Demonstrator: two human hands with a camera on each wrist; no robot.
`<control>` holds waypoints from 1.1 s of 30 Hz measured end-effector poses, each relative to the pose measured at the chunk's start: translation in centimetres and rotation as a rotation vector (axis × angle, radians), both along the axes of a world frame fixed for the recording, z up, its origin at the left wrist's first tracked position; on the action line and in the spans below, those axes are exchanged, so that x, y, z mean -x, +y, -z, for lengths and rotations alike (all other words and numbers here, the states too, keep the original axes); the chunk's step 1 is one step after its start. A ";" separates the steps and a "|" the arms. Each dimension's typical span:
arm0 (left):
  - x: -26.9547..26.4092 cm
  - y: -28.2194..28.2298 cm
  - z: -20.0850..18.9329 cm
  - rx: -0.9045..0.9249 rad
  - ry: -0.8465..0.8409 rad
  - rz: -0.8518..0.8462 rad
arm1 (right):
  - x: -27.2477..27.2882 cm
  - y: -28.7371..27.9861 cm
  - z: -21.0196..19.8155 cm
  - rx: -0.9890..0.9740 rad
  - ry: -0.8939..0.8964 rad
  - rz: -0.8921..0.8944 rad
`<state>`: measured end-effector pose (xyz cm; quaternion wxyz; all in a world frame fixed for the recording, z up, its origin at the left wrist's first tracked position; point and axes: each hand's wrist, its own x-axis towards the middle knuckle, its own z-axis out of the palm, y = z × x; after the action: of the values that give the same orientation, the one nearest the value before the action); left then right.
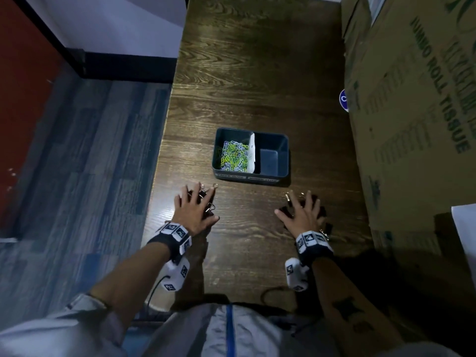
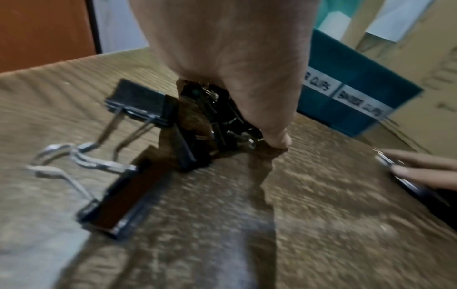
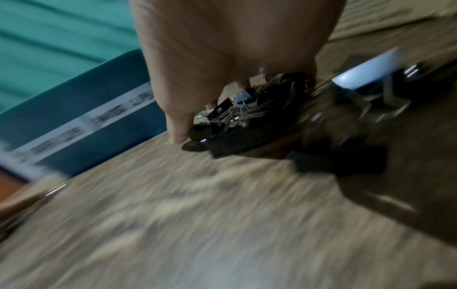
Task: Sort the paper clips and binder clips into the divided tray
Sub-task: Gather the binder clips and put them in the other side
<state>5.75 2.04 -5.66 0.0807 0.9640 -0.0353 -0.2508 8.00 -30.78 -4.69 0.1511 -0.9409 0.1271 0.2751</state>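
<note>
A dark teal divided tray (image 1: 273,180) stands mid-table. Coloured paper clips (image 1: 233,157) fill its left compartment, a white card (image 1: 252,152) divides it, and the right compartment (image 1: 269,161) holds nothing. My left hand (image 1: 193,208) lies spread over a pile of black binder clips (image 1: 209,206) just left of the tray's front. The left wrist view shows that hand (image 2: 222,58) cupped over small clips, with two larger binder clips (image 2: 123,195) loose beside it. My right hand (image 1: 302,211) lies spread over another binder clip pile (image 1: 322,215), blurred under the palm (image 3: 247,117).
A tall cardboard box (image 1: 412,124) walls the table's right side, with white paper (image 1: 465,228) near it. The table's left edge (image 1: 164,140) drops to a blue-grey floor. The tray's front carries labels (image 2: 361,104).
</note>
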 end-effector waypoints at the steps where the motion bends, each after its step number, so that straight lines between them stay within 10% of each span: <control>1: 0.1 -0.9 -0.1 -0.001 0.005 0.041 | 0.4 1.0 0.1 0.001 -0.036 -0.046; 9: 1.5 -3.9 -1.6 0.091 0.022 0.189 | 3.1 8.0 -0.7 -0.061 -0.096 -0.316; 14: 2.5 0.2 -4.9 -0.044 -0.136 -0.038 | 2.6 3.7 -3.5 0.029 -0.207 0.004; 19: 4.2 4.0 -4.9 -0.050 0.103 -0.356 | 3.3 -1.0 -2.6 0.115 0.066 0.267; 33: 6.0 -3.2 -2.9 0.327 -0.009 -0.144 | 6.6 8.4 -1.9 -0.021 -0.083 -0.176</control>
<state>-0.28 -1.14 -2.79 0.2541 0.9392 -0.0067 -0.2309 1.41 -22.38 -2.78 0.1412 -0.9574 0.0350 0.2494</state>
